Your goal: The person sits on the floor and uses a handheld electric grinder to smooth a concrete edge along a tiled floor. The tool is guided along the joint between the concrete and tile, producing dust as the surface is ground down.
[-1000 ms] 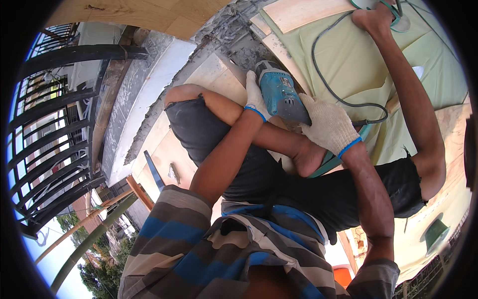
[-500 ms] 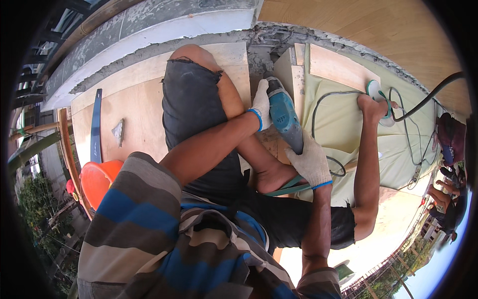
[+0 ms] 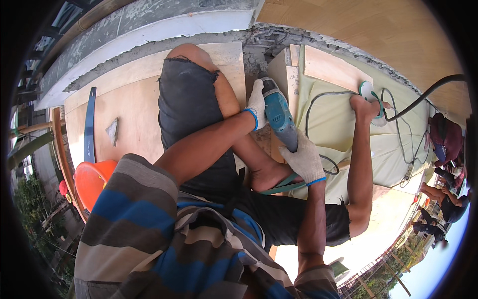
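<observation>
A teal and black power drill (image 3: pixel 280 115) points away from me, its front end at the gap of broken concrete (image 3: pixel 259 52). My left hand (image 3: pixel 256 104), in a white knit glove with a blue cuff, is closed around the drill's front part. My right hand (image 3: pixel 303 158), gloved the same way, grips the rear handle near my bent leg. Whether a finger presses the trigger is hidden. Beside the drill on the right stands a pale board on edge (image 3: pixel 294 84). The drill's tip is hard to make out against the grey rubble.
Plywood sheets (image 3: pixel 134 94) lie to my left, with a blue level-like bar (image 3: pixel 89 124), a grey fragment (image 3: pixel 112 132) and an orange bucket (image 3: pixel 92 182). At right, a black cable (image 3: pixel 311 112) crosses a pale green sheet (image 3: pixel 328 132) near my sandalled foot. Other people sit at far right (image 3: pixel 450 207).
The whole view has shifted slightly, so everything sits a little further left. Both hands keep their hold on the drill, and its position over the gap looks nearly the same.
</observation>
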`<state>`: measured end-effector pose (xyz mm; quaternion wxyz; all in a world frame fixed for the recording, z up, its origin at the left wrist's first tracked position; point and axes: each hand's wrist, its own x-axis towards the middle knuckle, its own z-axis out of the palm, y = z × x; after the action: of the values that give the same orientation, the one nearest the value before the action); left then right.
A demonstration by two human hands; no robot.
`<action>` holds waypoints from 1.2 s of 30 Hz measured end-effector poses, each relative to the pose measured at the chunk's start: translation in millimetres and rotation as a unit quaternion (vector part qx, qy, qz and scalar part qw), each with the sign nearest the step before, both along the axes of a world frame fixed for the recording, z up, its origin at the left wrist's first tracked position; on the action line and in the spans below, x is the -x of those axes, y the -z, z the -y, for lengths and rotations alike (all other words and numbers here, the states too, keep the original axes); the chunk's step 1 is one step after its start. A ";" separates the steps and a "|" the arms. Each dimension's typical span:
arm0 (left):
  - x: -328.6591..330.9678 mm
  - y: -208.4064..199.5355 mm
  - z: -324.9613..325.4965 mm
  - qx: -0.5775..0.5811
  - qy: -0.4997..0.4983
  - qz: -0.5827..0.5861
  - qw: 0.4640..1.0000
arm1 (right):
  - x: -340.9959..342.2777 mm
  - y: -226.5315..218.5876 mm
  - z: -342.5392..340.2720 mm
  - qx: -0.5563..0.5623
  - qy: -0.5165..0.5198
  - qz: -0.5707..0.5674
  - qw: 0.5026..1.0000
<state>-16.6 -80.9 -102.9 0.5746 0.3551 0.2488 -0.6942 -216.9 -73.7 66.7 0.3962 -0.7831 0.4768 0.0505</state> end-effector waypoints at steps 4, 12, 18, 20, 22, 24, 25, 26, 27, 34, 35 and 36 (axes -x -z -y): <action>-5.3 -16.1 -2.2 0.030 -0.008 -0.020 0.999 | 0.4 -1.1 0.2 0.008 -0.005 0.004 1.000; -9.6 -27.4 -4.1 -0.014 0.042 -0.014 0.999 | 0.7 -4.9 1.0 0.015 -0.018 -0.017 1.000; -9.6 -27.5 -4.3 -0.015 0.043 -0.005 0.999 | 0.8 -6.8 0.8 0.015 -0.013 -0.033 0.999; -9.5 -28.0 -4.3 -0.011 0.040 -0.004 0.999 | 0.8 -6.1 0.2 0.016 -0.012 -0.029 0.999; -9.4 -28.5 -4.4 -0.005 0.038 -0.004 0.999 | 0.8 -5.1 -0.5 0.021 -0.011 -0.023 0.999; -9.2 -29.1 -4.5 0.002 0.035 -0.007 0.999 | 1.0 -4.4 -1.2 0.025 -0.011 -0.018 0.999; -9.1 -29.3 -4.5 -0.005 0.039 -0.004 0.999 | 1.0 -4.2 -1.5 0.025 -0.009 -0.017 1.000; -8.9 -29.5 -4.4 -0.013 0.043 0.000 0.999 | 1.1 -4.2 -1.5 0.021 -0.009 -0.019 1.000; -8.9 -29.5 -4.3 -0.018 0.047 0.003 0.999 | 1.1 -4.2 -1.5 0.021 -0.009 -0.017 1.000; -10.0 -25.5 -4.2 0.002 0.049 -0.006 0.999 | 2.3 0.2 -0.2 0.018 -0.007 -0.005 1.000; -9.9 -24.3 -4.1 0.000 0.048 -0.007 0.999 | 3.1 1.8 -0.3 0.017 -0.006 0.005 1.000; -9.4 -23.0 -4.1 -0.002 0.047 -0.008 0.999 | 3.9 3.6 -0.7 0.016 -0.004 0.016 1.000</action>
<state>-7.2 -76.8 -79.9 0.5389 0.3621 0.2377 -0.7224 -220.9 -73.0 63.2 0.3908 -0.7918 0.4683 0.0317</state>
